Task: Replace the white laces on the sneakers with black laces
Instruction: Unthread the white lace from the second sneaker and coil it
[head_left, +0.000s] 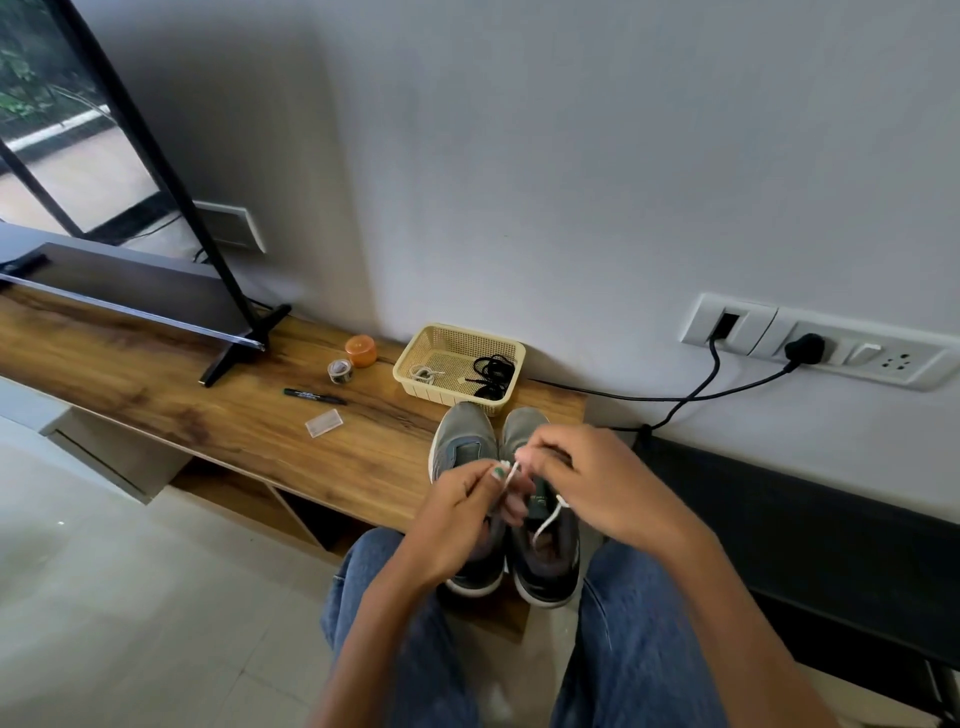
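Observation:
Two grey sneakers stand side by side on the wooden shelf, toes toward the wall: the left sneaker (457, 441) and the right sneaker (545, 561). A white lace (549, 519) runs from the right sneaker up to both hands. My left hand (457, 519) pinches the lace above the shoes, and my right hand (597, 483) pinches it just to the right. A cream basket (415, 358) behind the sneakers holds black laces (493, 374) and a bundled white lace (423, 374).
On the wooden shelf (234, 415) lie a black marker (314, 396), a small clear packet (323, 422), a tape roll (340, 371) and an orange container (361, 351). A TV stand leg (244, 338) sits at left. Cables (701, 384) hang from wall sockets at right.

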